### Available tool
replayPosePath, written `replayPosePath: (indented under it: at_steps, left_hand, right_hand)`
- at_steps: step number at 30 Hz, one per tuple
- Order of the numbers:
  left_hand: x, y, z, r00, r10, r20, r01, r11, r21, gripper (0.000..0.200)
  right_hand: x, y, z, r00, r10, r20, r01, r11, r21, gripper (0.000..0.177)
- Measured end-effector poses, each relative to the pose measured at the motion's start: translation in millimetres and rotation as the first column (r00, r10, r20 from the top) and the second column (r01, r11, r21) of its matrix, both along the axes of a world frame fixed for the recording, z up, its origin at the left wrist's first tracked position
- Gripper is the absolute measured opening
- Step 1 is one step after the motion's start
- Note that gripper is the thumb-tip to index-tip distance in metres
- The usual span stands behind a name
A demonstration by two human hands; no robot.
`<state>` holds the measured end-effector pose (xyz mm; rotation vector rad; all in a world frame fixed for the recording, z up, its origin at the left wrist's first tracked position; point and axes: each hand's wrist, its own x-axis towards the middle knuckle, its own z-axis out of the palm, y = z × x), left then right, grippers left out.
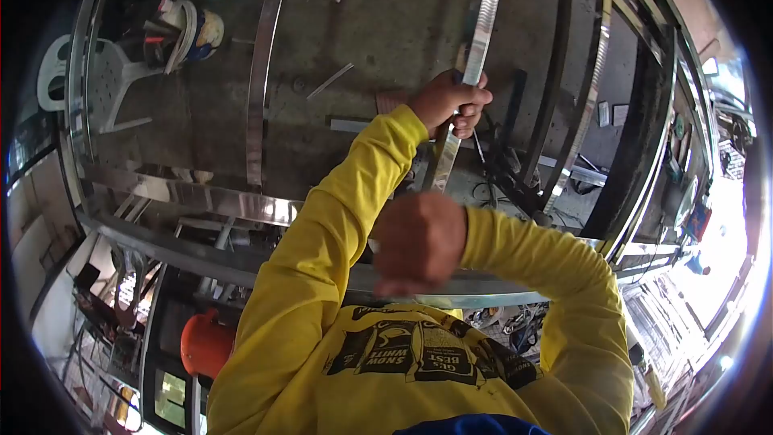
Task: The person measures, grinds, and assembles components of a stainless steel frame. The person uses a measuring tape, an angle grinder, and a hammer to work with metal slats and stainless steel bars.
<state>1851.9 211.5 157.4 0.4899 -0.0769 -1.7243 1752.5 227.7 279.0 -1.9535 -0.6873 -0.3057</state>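
Note:
My left hand [451, 103] is wrapped round a shiny metal bar [486, 12] that runs from the top of the view down toward my body. Nearer my chest is my right hand [420, 242], smeared by motion, with its back toward me. Its fingers cannot be made out, nor whether anything is in them. The lower end of the bar passes behind this hand. Both arms wear long yellow sleeves.
A metal frame of bars [197, 197] spans the space before me. Beyond it stand a white plastic chair [113, 80] and a bucket [205, 35] with items inside. An orange container [205, 344] is at lower left. Cables and a thin strip [330, 80] lie on the floor.

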Motion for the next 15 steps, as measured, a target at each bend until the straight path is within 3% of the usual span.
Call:
replayPosePath:
  at_steps: [3, 4, 7, 9, 10, 12, 14, 15]
  left_hand:
    - [-1.2, -0.1, -1.3, 1.0, 0.01, -0.007, -0.01, 1.0, -0.008, 0.023]
    - [-2.9, 1.6, -4.4, 1.0, -0.014, 0.008, 0.014, 0.999, -0.044, 0.022]
    - [-0.5, -0.6, -6.0, 0.999, 0.02, 0.042, -0.017, 0.998, -0.056, 0.022]
    - [1.8, -0.3, -2.6, 1.0, 0.022, 0.018, -0.021, 0.998, -0.065, 0.022]
    - [0.5, 0.0, -2.9, 0.999, 0.037, 0.017, -0.037, 0.998, -0.05, 0.021]
    - [-1.8, 3.7, -6.3, 0.993, 0.036, 0.115, -0.041, 0.998, 0.043, 0.02]
    - [-1.5, -3.3, -21.0, 0.952, 0.006, 0.307, -0.064, 0.981, 0.181, 0.019]
    - [4.2, -10.3, -22.2, 0.958, 0.018, 0.287, -0.07, 0.983, 0.171, 0.019]
  right_hand:
    - [-17.0, -2.2, -108.0, 0.985, 0.017, 0.169, -0.01, 0.999, -0.043, 0.028]
    - [-11.8, -22.6, -93.5, 0.966, 0.041, 0.254, 0.051, 0.937, -0.345, 0.022]
    - [-11.4, -10.1, -50.2, 0.997, 0.041, 0.063, -0.018, 0.944, -0.331, 0.023]
    - [-15.0, 13.3, -38.3, 0.974, 0.19, 0.123, -0.193, 0.981, 0.013, 0.019]
    - [-15.6, 22.1, -41.2, 0.944, 0.272, 0.188, -0.306, 0.934, 0.186, 0.02]
    - [-17.7, 29.4, -50.2, 0.94, 0.311, 0.141, -0.337, 0.908, 0.247, 0.022]
    - [-21.1, 3.9, -70.8, 0.97, 0.222, -0.096, -0.224, 0.975, -0.004, 0.022]
    - [-21.4, -8.6, -78.3, 0.966, 0.158, -0.207, -0.188, 0.972, -0.139, 0.022]
